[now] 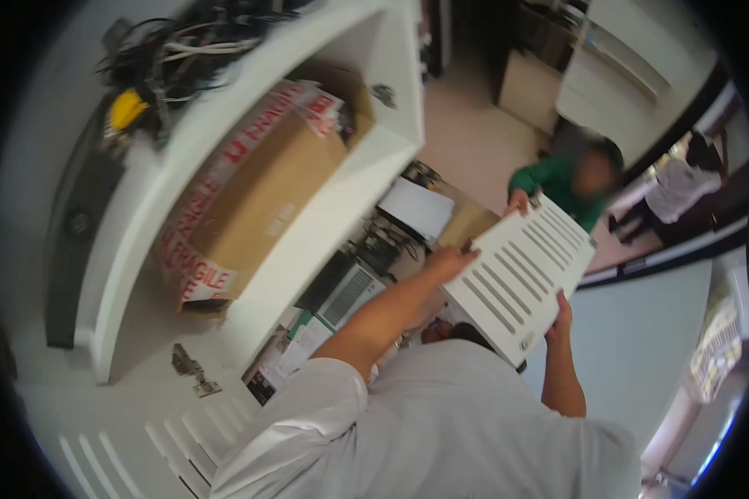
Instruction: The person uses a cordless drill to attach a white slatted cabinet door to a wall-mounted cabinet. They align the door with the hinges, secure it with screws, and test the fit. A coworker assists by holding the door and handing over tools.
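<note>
A white slatted cabinet door [508,287] is held up at a tilt in front of me. My left hand [453,259] is closed on its left edge. On the opposite edge my right hand [562,316] grips it, the thumb side showing and some fingers hidden behind. A co-worker in a green top [549,176] stands at the door's far end, with one hand [518,202] on its corner.
An open white cabinet [308,249] at left holds a cardboard box [279,195] with red-and-white tape. Tangled cables [200,54] lie on top. Metal hinges [195,371] show on it. Below are a laptop [349,295] and papers. Another person [682,187] stands far right.
</note>
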Motion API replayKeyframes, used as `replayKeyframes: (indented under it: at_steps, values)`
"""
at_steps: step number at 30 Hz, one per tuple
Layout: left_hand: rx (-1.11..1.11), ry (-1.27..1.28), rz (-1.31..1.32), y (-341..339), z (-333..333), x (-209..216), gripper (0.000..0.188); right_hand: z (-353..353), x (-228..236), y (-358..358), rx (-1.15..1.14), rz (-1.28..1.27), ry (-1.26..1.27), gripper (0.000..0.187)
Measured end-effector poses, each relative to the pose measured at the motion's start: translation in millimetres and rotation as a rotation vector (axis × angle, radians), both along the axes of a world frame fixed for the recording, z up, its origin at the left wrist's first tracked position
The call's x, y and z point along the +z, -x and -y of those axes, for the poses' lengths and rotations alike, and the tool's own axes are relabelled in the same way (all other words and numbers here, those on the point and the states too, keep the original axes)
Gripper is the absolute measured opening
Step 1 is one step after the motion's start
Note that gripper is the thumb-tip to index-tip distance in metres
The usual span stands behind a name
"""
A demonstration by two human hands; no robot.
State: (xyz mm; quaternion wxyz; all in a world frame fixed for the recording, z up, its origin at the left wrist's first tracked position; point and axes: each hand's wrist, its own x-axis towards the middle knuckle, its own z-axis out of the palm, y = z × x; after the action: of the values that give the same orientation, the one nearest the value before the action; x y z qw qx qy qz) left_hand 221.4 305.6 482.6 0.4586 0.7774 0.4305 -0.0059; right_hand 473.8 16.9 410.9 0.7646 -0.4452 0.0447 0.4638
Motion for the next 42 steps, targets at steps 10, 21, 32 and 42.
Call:
replayKeyframes:
  at_steps: [10, 21, 32, 42]
  values:
    - [-0.092, -0.067, -0.202, -17.3, -57.7, -12.4, 0.1, -16.8, 16.7, 5.6, -0.102, 0.015, 0.063, 0.052]
    - [-0.304, -0.383, -0.323, 3.6, -139.4, 62.9, 0.036, -50.9, -27.6, -41.1, -0.182, -0.143, 0.156, 0.046]
    - [0.195, -0.524, 0.362, 107.3, -90.3, 269.4, 0.038, -75.1, -34.5, -64.8, 0.056, 0.079, 0.517, 0.047]
    - [0.301, -0.356, 0.491, 135.3, -91.8, 206.5, 0.046, -210.7, -16.8, -75.8, 0.056, 1.108, 0.753, 0.084]
